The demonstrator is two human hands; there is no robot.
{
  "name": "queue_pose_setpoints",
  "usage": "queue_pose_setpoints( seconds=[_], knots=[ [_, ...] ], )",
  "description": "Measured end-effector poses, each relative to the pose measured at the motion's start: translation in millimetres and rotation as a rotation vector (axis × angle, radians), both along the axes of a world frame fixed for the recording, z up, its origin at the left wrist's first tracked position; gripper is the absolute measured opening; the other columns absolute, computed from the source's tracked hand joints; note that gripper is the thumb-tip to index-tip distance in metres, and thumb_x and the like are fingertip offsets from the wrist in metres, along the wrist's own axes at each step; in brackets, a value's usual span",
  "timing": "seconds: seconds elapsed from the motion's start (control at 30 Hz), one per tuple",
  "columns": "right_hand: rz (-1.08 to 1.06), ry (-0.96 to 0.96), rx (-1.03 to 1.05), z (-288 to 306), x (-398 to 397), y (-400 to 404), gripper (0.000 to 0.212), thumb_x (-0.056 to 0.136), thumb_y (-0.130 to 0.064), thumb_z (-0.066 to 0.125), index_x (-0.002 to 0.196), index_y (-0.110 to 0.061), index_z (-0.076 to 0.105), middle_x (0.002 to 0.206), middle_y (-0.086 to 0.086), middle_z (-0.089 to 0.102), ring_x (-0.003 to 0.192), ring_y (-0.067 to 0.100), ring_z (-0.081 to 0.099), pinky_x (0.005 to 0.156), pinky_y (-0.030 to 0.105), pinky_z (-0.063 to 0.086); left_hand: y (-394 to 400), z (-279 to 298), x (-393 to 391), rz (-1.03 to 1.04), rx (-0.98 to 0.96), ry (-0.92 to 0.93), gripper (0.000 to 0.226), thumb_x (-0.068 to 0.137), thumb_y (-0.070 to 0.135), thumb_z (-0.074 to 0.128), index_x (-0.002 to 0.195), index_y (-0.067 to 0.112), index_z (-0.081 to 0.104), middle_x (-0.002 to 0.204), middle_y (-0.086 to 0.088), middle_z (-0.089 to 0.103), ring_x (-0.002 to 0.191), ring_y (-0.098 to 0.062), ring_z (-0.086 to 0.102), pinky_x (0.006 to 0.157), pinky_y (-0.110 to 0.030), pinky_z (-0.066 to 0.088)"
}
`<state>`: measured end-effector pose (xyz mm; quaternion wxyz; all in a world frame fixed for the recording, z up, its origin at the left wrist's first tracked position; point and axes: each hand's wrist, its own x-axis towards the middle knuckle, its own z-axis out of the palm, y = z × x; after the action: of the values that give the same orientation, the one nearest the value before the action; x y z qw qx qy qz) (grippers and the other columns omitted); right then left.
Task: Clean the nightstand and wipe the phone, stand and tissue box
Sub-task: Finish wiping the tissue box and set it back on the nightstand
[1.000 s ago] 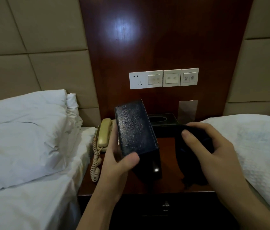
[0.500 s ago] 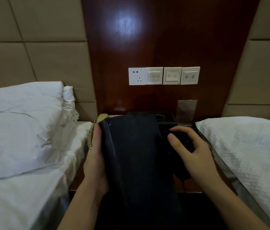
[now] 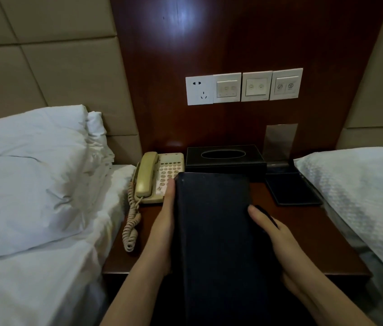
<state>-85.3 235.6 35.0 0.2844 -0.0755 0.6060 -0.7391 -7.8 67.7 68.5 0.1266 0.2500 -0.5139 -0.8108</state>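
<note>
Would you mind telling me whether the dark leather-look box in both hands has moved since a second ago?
Yes: the dark box has tipped from upright to flat, toward the camera, away from the switch panel.

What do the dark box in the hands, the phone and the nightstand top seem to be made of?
Dark box: probably leather or leatherette; matte navy with faint grain.
Phone: plastic, smooth and yellowed beige, with a coiled cord.
Nightstand: wood or veneer, reddish-brown and smooth; the matching wall panel behind reflects a bright light patch, so probably lacquered.
</note>
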Motion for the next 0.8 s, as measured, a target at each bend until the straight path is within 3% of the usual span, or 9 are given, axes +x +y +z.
queue_pose_setpoints(
  seconds=[0.07,0.17,0.27,0.37,0.47,0.53,0.6,0.73,0.8],
  knots=[
    [-0.046,-0.007,0.000,-2.1,0.3,-2.5,0.040,0.079,-0.044,0.072,0.111,-0.019,0.074,0.105,0.004,0.077,0.096,0.025,0.074,0.094,0.047,0.053,-2.0,-7.6,-5.5,0.020,0.007,-0.053,0.075,0.052,0.082,0.051,0.098,0.026,0.069,0.099,-0.006,0.072,0.099,-0.027,0.068,0.090,-0.041,0.053],
    [-0.117,-0.003,0.006,-4.7,0.1,-2.5,0.037,0.075,-0.041,0.075,0.103,-0.017,0.076,0.100,0.006,0.077,0.092,0.026,0.074,0.093,0.048,0.054,-2.0,-24.2,-2.0,-0.039,-0.036,0.017,0.054,0.069,0.077,0.057,0.090,0.031,0.077,0.093,0.004,0.080,0.088,-0.015,0.077,0.080,-0.034,0.053],
    [-0.128,0.030,0.018,-4.5,2.5,-2.6,0.034,0.073,-0.041,0.077,0.098,-0.018,0.078,0.098,0.006,0.077,0.091,0.025,0.074,0.092,0.046,0.054,-5.5,-45.4,1.9,-0.062,-0.088,0.055,0.076,0.068,0.079,0.075,0.127,0.032,0.070,0.126,0.004,0.074,0.117,-0.016,0.071,0.105,-0.042,0.048],
    [-0.076,0.101,0.071,-1.7,6.4,-2.9,0.031,0.079,-0.044,0.072,0.100,-0.021,0.077,0.098,0.000,0.077,0.092,0.019,0.074,0.088,0.040,0.055,-8.5,-51.3,2.9,-0.001,0.013,0.148,0.068,0.079,0.065,0.074,0.131,0.020,0.070,0.132,-0.007,0.071,0.124,-0.027,0.067,0.113,-0.051,0.043],
    [-0.227,0.361,0.140,3.2,6.3,-1.5,0.036,0.076,-0.055,0.062,0.104,-0.034,0.071,0.101,-0.016,0.072,0.095,0.002,0.068,0.077,0.021,0.051,-10.4,-50.6,2.4,0.008,0.083,0.239,0.045,0.084,0.052,0.059,0.107,0.021,0.083,0.122,-0.009,0.076,0.110,-0.023,0.073,0.097,-0.042,0.051],
    [-0.391,0.550,0.071,10.1,8.9,0.5,0.025,0.086,-0.044,0.059,0.109,-0.034,0.061,0.103,-0.018,0.065,0.092,-0.010,0.062,0.074,0.014,0.050,-12.4,-53.1,1.2,-0.001,0.103,0.265,0.042,0.083,0.049,0.057,0.100,0.023,0.085,0.119,-0.007,0.077,0.106,-0.020,0.075,0.091,-0.038,0.051],
    [-0.418,0.716,-0.003,15.4,13.4,2.1,0.025,0.094,-0.025,0.065,0.112,-0.033,0.051,0.104,-0.018,0.060,0.091,-0.011,0.061,0.070,0.007,0.048,-13.8,-55.8,0.9,0.016,0.071,0.256,0.047,0.078,0.051,0.063,0.109,0.020,0.081,0.121,-0.007,0.076,0.111,-0.023,0.073,0.095,-0.040,0.051],
    [-0.355,1.218,0.313,11.0,7.1,-2.7,0.031,0.090,-0.036,0.070,0.117,-0.028,0.058,0.120,-0.009,0.053,0.115,0.004,0.053,0.094,0.011,0.039,-12.9,-63.8,0.1,-0.025,-0.062,0.222,0.078,0.070,0.069,0.080,0.128,0.018,0.071,0.132,-0.011,0.070,0.126,-0.032,0.064,0.112,-0.055,0.043],
    [-0.346,1.232,0.421,8.8,3.4,-6.0,0.032,0.088,-0.042,0.065,0.116,-0.026,0.064,0.125,-0.008,0.051,0.117,0.007,0.051,0.097,0.014,0.038,-11.3,-63.6,1.5,-0.024,-0.141,0.242,0.079,0.072,0.068,0.078,0.131,0.016,0.068,0.131,-0.012,0.070,0.124,-0.033,0.066,0.111,-0.058,0.044]
  ],
)
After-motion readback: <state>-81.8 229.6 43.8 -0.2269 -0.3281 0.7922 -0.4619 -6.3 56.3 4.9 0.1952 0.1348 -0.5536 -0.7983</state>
